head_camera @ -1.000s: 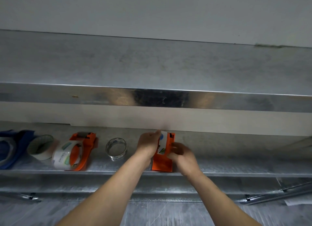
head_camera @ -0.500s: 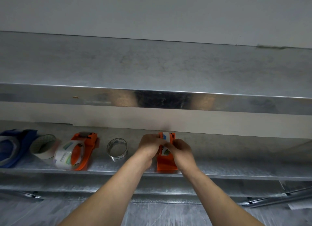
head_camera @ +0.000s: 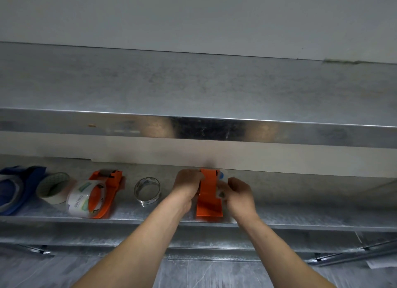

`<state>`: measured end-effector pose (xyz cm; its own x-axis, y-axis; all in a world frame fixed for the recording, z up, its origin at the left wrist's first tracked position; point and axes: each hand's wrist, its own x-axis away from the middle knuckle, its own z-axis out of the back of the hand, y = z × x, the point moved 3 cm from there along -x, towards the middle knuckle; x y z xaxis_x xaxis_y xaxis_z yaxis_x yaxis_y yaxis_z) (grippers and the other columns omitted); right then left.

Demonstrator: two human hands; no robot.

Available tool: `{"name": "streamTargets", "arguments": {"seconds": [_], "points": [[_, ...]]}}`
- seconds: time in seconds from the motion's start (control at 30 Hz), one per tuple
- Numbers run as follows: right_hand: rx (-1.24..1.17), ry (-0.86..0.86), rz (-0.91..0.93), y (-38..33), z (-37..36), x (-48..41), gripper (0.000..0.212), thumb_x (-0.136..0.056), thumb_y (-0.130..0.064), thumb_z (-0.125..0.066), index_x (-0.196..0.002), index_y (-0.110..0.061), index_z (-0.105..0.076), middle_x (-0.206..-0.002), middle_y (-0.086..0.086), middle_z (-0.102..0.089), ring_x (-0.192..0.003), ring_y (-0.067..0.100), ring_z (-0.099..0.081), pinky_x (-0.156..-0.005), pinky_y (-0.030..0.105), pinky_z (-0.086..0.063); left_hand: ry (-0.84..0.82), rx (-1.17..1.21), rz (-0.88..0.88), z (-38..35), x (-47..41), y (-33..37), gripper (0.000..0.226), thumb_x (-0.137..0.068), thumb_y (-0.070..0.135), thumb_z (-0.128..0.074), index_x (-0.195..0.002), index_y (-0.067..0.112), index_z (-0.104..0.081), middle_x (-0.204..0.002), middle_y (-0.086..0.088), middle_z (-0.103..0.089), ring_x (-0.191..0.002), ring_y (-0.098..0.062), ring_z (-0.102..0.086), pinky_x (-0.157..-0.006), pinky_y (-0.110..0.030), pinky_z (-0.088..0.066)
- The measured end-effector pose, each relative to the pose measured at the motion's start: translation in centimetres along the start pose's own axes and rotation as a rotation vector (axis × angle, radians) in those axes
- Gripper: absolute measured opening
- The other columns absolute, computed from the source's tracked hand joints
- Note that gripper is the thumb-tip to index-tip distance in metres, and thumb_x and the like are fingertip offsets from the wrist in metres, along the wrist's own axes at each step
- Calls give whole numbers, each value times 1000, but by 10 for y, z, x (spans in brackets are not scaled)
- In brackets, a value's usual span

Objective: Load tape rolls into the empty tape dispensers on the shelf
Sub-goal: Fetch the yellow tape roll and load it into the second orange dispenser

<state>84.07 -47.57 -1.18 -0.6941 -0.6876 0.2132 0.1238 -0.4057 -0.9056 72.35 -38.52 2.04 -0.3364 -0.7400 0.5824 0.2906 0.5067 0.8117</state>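
Left hand grips the left flank of the orange dispenser, which stands on the shelf between both hands. Right hand curls round what appears to be a clear tape roll held against the dispenser's other flank — seating not confirmed, hub hidden. Outward to the left of the left hand: a loose clear roll, a loaded dispenser, a pale roll and a blue dispenser, load unclear. Judgement: one unit done, one in hand, spare rolls outstanding.

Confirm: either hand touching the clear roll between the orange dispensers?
No: the clear roll sits on the shelf, apart from the left hand.
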Motion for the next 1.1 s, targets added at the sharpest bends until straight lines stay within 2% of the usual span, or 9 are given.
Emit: {"name": "streamTargets", "arguments": {"seconds": [0.07,0.2,0.27,0.43,0.53,0.63,0.73,0.87,1.1], "points": [[16,130,-20,13,16,-9,33,-89,-24,-58,-62,-9,-46,-58,15,-48,-56,22,-45,-55,39,-35,1,-22,0,-1,-1,2,14,-95,10,-44,-93,10,-58,-83,-10,-64,-77,-24,-61,-73,-35,-49],[726,175,13,41,58,-17,28,-97,-23,-45,-83,-7,-64,-89,13,-66,-91,33,-61,-69,34,-45,-5,-35,6,-1,-1,3,11,-95,11,-46,-95,12,-57,-84,-10,-63,-79,-24,-61,-78,-36,-50],[893,156,0,58,68,-21,30,-96,-26,-43,-84,-13,-67,-101,10,-70,-101,31,-63,-81,34,-52,-17,-30,11,-2,0,3,13,-94,11,-46,-98,11,-58,-88,-11,-65,-82,-26,-63,-85,-40,-52],[857,160,-47,69,55,-13,32,-86,-22,-52,-115,-19,-63,-142,5,-50,-134,27,-41,-98,42,-45,-24,-36,11,-3,0,2,12,-93,11,-46,-97,13,-57,-90,-12,-64,-86,-27,-62,-94,-45,-51],[836,184,176,54,34,-3,50,-87,-32,-58,-136,-21,-54,-151,8,-43,-141,27,-35,-108,47,-38,-17,-39,14,-4,0,2,11,-95,14,-46,-97,13,-57,-90,-11,-64,-87,-27,-63,-96,-46,-50],[741,-130,315,43,2,6,37,-90,-43,-49,-115,-24,-67,-138,1,-58,-132,21,-47,-100,39,-46,-4,-13,25,-4,1,2,11,-93,12,-47,-94,12,-58,-83,-9,-63,-80,-25,-62,-87,-42,-52],[912,-362,354,50,-17,17,34,-90,-49,-47,-107,-29,-69,-134,-6,-56,-131,21,-45,-96,38,-45,-10,54,55,-2,2,9,7,-91,12,-51,-92,12,-58,-85,-11,-64,-79,-25,-61,-70,-36,-50],[933,-373,335,50,-18,23,34,-93,-48,-46,-118,-35,-64,-149,-9,-44,-142,24,-33,-106,44,-37,-11,94,76,1,2,15,5,-91,15,-52,-92,12,-56,-87,-12,-62,-77,-25,-60,-61,-32,-47],[906,-398,286,49,-18,24,34,-92,-47,-48,-117,-33,-67,-146,-8,-49,-142,25,-33,-109,43,-37,-20,68,68,1,4,6,8,-94,16,-52,-94,12,-59,-89,-10,-66,-79,-24,-63,-64,-34,-48]]}}
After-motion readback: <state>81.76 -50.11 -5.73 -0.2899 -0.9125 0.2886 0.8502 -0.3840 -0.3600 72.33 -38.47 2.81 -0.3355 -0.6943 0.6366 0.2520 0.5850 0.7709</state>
